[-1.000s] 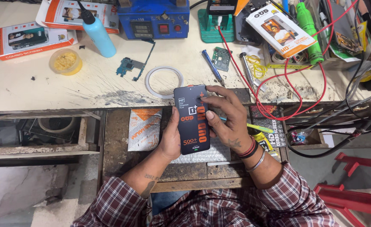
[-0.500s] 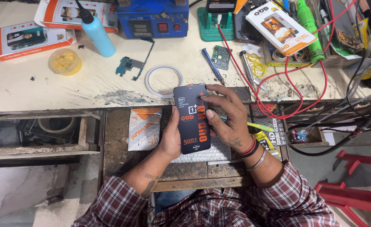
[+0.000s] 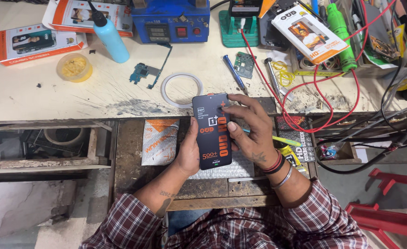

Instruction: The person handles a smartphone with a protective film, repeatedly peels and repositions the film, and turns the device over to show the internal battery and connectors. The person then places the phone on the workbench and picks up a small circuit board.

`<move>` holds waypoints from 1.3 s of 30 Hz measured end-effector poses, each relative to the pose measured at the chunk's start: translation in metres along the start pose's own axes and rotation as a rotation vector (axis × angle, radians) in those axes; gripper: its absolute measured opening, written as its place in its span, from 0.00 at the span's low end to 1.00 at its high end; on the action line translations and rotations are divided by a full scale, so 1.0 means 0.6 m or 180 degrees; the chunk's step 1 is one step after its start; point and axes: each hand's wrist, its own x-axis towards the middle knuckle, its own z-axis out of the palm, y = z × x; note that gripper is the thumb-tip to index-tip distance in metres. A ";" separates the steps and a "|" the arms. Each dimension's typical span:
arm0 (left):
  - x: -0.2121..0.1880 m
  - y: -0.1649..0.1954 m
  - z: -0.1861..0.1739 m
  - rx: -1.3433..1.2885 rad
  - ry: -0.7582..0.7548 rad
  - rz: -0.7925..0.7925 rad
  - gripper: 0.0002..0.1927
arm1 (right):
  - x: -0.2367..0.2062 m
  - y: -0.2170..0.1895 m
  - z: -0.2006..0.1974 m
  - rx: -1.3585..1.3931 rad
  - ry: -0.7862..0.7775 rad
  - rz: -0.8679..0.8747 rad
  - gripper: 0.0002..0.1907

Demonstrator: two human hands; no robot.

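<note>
Bright, even light, sharp throughout

The pale surface [image 3: 37, 87] is evenly lit with soft short shadows; the open recess below it at left lies dim; edges bow slightly from the wide lens.

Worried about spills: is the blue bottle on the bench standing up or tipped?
Upright. The blue bottle stands on its base on the bench, black nozzle cap on top, beside the yellow tub.

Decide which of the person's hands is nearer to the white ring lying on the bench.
Right. The right hand has fingertips on the dark phone's top, just below-right of the white ring; the left hand grips the phone's lower left edge, farther down.
</note>
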 end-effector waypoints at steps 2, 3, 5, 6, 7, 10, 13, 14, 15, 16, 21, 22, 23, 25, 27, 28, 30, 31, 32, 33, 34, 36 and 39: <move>0.000 0.000 0.000 0.0019 0.0002 -0.0010 0.43 | -0.001 -0.001 -0.001 0.0042 -0.0013 0.0089 0.19; 0.000 0.000 0.000 -0.0059 -0.0021 -0.0033 0.44 | -0.002 -0.002 -0.002 -0.0023 -0.0001 0.0037 0.18; 0.001 -0.002 0.000 -0.0169 -0.0052 -0.0072 0.44 | -0.001 -0.002 -0.003 -0.0156 0.0007 -0.0077 0.18; 0.001 -0.002 -0.001 -0.0195 -0.0058 -0.0082 0.44 | -0.001 -0.002 -0.003 -0.0137 0.0013 -0.0053 0.18; 0.001 -0.001 -0.002 -0.0221 -0.0057 -0.0085 0.44 | -0.001 -0.002 -0.002 -0.0112 0.0014 -0.0031 0.18; -0.001 0.000 -0.004 0.0071 -0.0065 -0.0004 0.44 | 0.000 -0.002 0.000 -0.0065 -0.0008 0.0010 0.18; -0.002 -0.001 -0.004 -0.0122 -0.0046 -0.0062 0.44 | -0.002 -0.003 0.000 -0.0158 0.0011 -0.0027 0.18; -0.002 -0.001 -0.003 -0.0159 -0.0065 -0.0080 0.44 | -0.003 -0.003 0.000 -0.0204 0.0013 -0.0055 0.18; -0.002 -0.001 -0.004 -0.0194 -0.0080 -0.0086 0.44 | -0.003 -0.003 0.000 -0.0163 0.0016 -0.0036 0.18; -0.002 0.000 -0.004 -0.0227 -0.0090 -0.0082 0.44 | -0.002 -0.003 0.000 -0.0116 0.0012 -0.0025 0.19; -0.003 0.003 -0.002 -0.0059 -0.0077 -0.0011 0.44 | -0.003 -0.004 0.001 -0.0103 0.0023 -0.0022 0.18; -0.004 0.002 -0.001 -0.0098 -0.0089 -0.0029 0.44 | -0.003 -0.004 0.001 -0.0148 0.0031 -0.0066 0.18; -0.004 0.002 -0.001 -0.0146 -0.0077 -0.0063 0.44 | -0.004 -0.004 0.000 -0.0192 0.0033 -0.0112 0.18; -0.004 0.002 -0.001 -0.0240 -0.0046 -0.0099 0.44 | -0.004 -0.004 0.001 -0.0103 0.0036 -0.0051 0.18; -0.003 0.002 -0.001 -0.0161 -0.0072 -0.0041 0.44 | -0.003 -0.003 0.003 -0.0015 0.0015 -0.0007 0.19; -0.002 0.002 -0.002 -0.0119 -0.0086 -0.0022 0.44 | -0.002 -0.002 0.002 0.0021 0.0007 0.0017 0.19; -0.003 0.002 -0.003 -0.0103 -0.0104 -0.0011 0.44 | -0.004 -0.003 0.002 -0.0002 0.0019 0.0007 0.19; -0.003 0.001 -0.002 -0.0100 -0.0116 -0.0009 0.45 | -0.004 -0.003 0.002 -0.0059 0.0029 -0.0033 0.18; -0.003 0.000 -0.002 -0.0150 -0.0110 -0.0033 0.44 | -0.004 -0.003 0.001 -0.0113 0.0033 -0.0075 0.18; -0.004 0.000 -0.002 -0.0198 -0.0105 -0.0048 0.44 | -0.005 -0.003 0.001 -0.0072 0.0033 -0.0036 0.18; -0.004 0.000 -0.003 -0.0242 -0.0097 -0.0052 0.44 | -0.005 -0.004 0.002 -0.0026 0.0027 -0.0006 0.19; -0.002 0.000 -0.004 -0.0166 -0.0124 0.0006 0.44 | -0.004 -0.003 0.003 0.0042 0.0008 0.0027 0.19; -0.003 -0.001 -0.005 -0.0109 -0.0084 -0.0023 0.45 | -0.004 -0.002 0.001 0.0011 0.0022 0.0019 0.19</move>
